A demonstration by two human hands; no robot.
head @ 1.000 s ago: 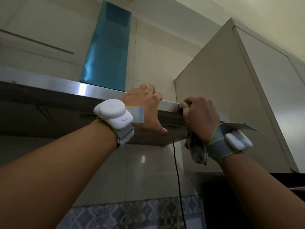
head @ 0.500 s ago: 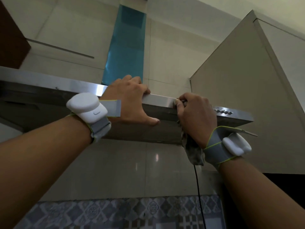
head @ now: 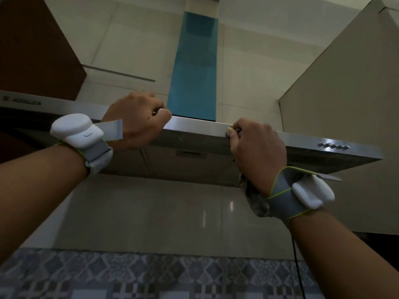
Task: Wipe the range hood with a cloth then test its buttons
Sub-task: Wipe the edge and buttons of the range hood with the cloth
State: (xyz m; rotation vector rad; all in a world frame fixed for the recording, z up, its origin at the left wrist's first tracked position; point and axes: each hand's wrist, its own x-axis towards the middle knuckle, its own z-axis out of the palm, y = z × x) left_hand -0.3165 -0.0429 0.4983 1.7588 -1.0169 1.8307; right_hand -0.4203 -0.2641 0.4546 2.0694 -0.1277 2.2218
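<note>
The stainless range hood (head: 198, 126) runs across the view above me, with a row of small buttons (head: 333, 146) near its right end. My right hand (head: 257, 147) grips a grey cloth (head: 255, 202) and presses it against the hood's front strip; most of the cloth hangs below my wrist. My left hand (head: 136, 121) lies curled like a fist against the front strip further left, its thumb folded beside the index finger. Whether its fingers hook over the top edge is hidden.
A chimney covered in blue film (head: 194, 72) rises behind the hood. A beige cabinet (head: 345, 93) stands close on the right and a brown cabinet (head: 32, 50) on the left. A black cord (head: 298, 266) hangs beside patterned wall tiles (head: 151, 275).
My left hand has let go of the hood's edge, its thumb no longer underneath, and has curled into a fist. My right hand has slid left along the strip with the cloth.
</note>
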